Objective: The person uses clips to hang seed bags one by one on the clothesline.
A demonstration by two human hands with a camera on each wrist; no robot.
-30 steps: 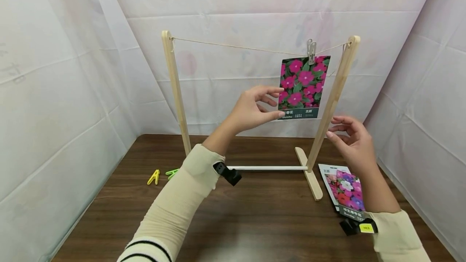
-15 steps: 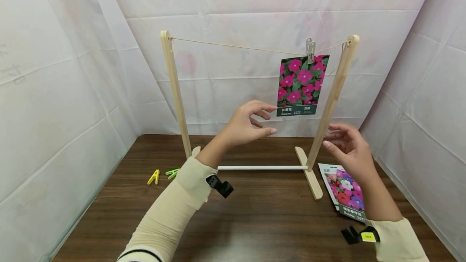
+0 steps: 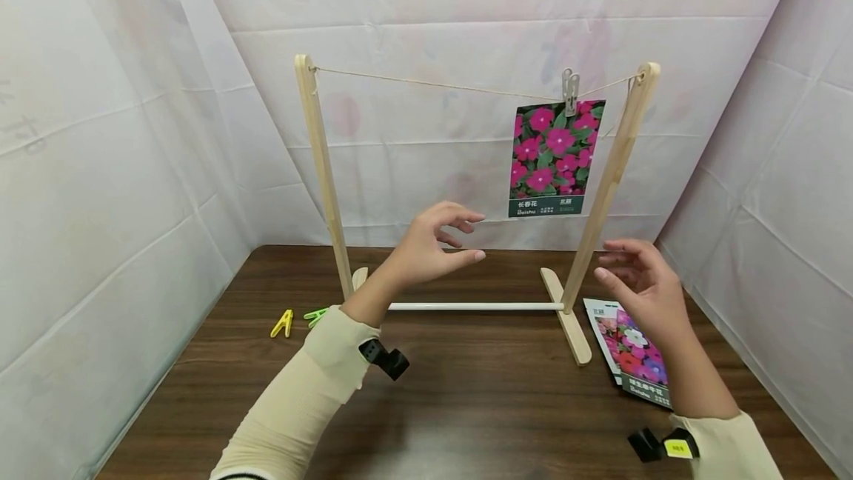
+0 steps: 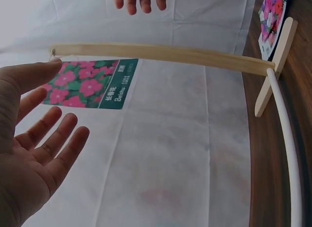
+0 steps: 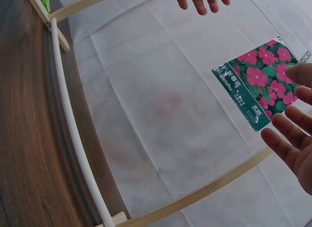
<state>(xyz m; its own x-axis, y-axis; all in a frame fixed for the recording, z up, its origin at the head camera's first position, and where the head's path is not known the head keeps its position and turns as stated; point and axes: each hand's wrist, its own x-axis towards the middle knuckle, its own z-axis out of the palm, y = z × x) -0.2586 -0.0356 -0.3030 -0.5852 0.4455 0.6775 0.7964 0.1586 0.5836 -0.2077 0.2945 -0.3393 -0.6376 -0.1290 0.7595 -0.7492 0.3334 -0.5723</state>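
Both the left hand [image 3: 433, 244], near the centre of the head view, and the right hand [image 3: 643, 284], between three and four o'clock, are held empty, fingers loosely bent and thumbs well apart. At two o'clock a flower packet [image 3: 554, 158] is hung from the string [image 3: 426, 83] by one grey clip [image 3: 570, 95]. As it is pinched slightly right of its middle, the packet could be worked loose if the wooden frame [image 3: 609, 184] is knocked by the right hand; along the sagging string, the clip could also be slid.
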